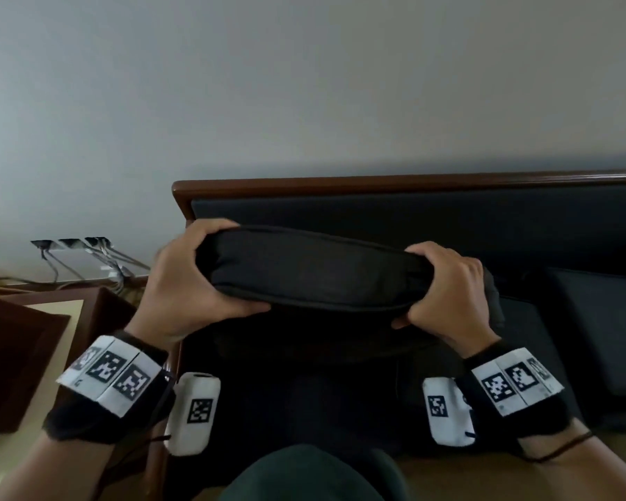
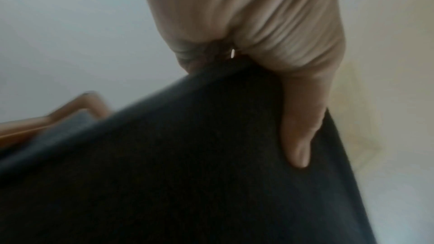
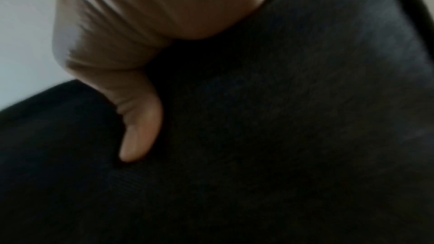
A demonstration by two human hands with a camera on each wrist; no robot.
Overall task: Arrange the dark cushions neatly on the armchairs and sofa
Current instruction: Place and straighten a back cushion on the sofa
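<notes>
Left hand: the left hand point(image 1: 181, 283) is gripping the left end of the dark cushion point(image 1: 311, 271), fingers curling over its top edge and thumb point(image 2: 299, 136) pressing into the fabric.
Right hand: the right hand point(image 1: 449, 287) is clamping the cushion's right end in the same way, thumb point(image 3: 138, 133) digging into the cloth.
Sofa: the wooden-framed sofa point(image 1: 376, 184) is standing against the wall, its dark back pad point(image 1: 449, 226) sitting upright behind the held cushion.
Cushion: it is hanging edge-up between both hands, above the left end of the seat and in front of the back pad, not yet set down.
Other cushion: another dark cushion point(image 1: 608, 330) is lying on the seat to the right.
Progress: judging from this, placing is under way; this cushion is awaiting setting down, and the armchairs are out of view.
</notes>
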